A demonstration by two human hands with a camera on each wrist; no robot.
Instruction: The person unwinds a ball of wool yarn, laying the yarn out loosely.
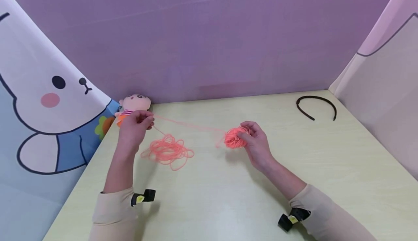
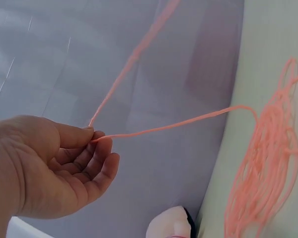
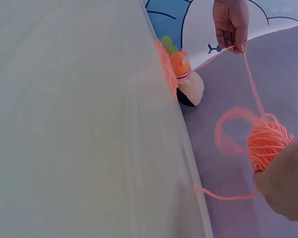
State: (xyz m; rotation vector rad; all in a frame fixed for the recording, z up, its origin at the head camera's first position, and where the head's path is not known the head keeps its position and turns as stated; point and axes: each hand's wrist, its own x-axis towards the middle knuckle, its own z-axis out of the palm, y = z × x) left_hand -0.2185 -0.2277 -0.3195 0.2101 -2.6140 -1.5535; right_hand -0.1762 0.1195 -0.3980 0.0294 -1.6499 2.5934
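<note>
behind the pale table (image 1: 209,197) stands a purple wall (image 1: 209,41). with our left hand (image 1: 134,126) we hold pinched the pink strand (image 2: 134,57); near this hand, the loose yarn pile (image 1: 167,149) lies on the table. with our right hand (image 1: 258,144) we grip the wound ball (image 1: 234,138), and the strand goes between our two hands. behind our left hand is a doll (image 1: 136,103), partly hidden; at far right lies a dark hoop (image 1: 315,97).
</note>
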